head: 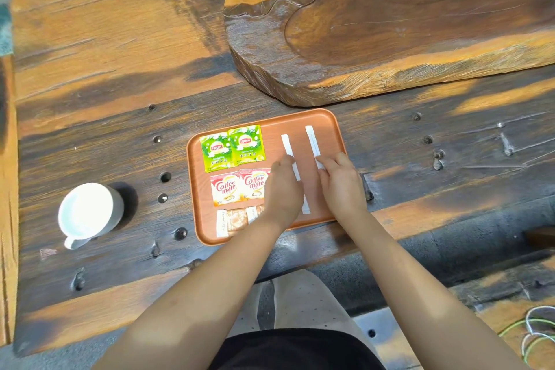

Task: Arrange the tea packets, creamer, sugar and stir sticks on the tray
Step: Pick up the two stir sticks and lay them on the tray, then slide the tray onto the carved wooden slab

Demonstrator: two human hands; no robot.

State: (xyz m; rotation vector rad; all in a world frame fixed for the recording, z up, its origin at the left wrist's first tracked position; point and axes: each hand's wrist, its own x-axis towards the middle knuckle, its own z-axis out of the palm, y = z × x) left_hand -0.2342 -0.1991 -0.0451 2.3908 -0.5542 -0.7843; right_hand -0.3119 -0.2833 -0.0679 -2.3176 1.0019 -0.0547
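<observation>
Tea packets, two green square paper ones (231, 147), are sitting at the left of the orange-brown rectangular tray (270, 135), with red-and-white creamer sachets (238, 189) and pale sugar sachets (231, 219) lining up below them. I am watching the left hand (283, 186) bearing down with bent fingers on the left white paper-wrapped stir stick (287, 146); I cannot tell whether it is gripping. The right hand (342, 183) is pinching the right stir stick (311, 141), seemingly squaring the pair parallel.

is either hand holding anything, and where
Nothing is lifted. The left hand touches the left stir stick mid-length; the right hand covers the right stir stick near part. Both lie on the tray. Pinched or pressed: unclear.
</observation>
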